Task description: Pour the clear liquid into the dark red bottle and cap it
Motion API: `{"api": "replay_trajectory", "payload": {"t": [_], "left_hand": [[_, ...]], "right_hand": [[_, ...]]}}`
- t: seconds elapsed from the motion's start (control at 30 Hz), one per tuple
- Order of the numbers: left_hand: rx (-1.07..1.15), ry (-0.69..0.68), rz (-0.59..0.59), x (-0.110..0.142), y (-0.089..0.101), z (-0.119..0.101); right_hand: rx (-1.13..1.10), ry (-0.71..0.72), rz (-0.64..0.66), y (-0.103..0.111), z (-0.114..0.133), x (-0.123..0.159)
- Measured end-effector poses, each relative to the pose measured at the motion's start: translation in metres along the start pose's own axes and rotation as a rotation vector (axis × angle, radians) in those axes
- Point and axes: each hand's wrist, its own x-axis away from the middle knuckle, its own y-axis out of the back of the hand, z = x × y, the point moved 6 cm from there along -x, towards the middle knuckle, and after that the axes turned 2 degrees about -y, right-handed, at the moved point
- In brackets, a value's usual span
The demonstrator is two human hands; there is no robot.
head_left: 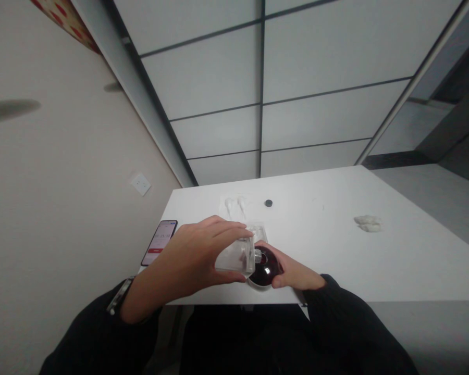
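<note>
My left hand (207, 250) is closed round a clear, square-sided glass bottle (236, 258), tipped on its side. The bottle's threaded neck points right, at the rim of a dark red, rounded, glossy vessel (266, 271). Whether neck and vessel touch, I cannot tell. Fingers of my right hand (291, 268) wrap the vessel's right side, close to the table's front edge. Just behind both lies another clear, square-edged piece (260, 229), partly hidden by my left hand and the bottle. Any liquid in the bottle is hard to make out.
On the white table (316, 250), a small dark cap (269, 203) lies behind my hands, beside two small white objects (235, 205). A phone (160, 242) with a lit screen lies at the left edge. Crumpled whitish pieces (368, 224) are at the right. Panelled doors (222, 88) stand behind.
</note>
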Motion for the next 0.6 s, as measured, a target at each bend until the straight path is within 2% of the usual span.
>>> {"api": "replay_trajectory", "payload": {"t": [0.27, 0.6], "left_hand": [[0.012, -0.02, -0.025, 0.0001, 0.0024, -0.0018], [-0.003, -0.015, -0.002, -0.0006, 0.0037, -0.0031]], "right_hand": [[0.02, -0.003, -0.002, 0.0005, 0.001, 0.0003], [-0.037, -0.006, -0.004, 0.0003, -0.0043, 0.0004]]}}
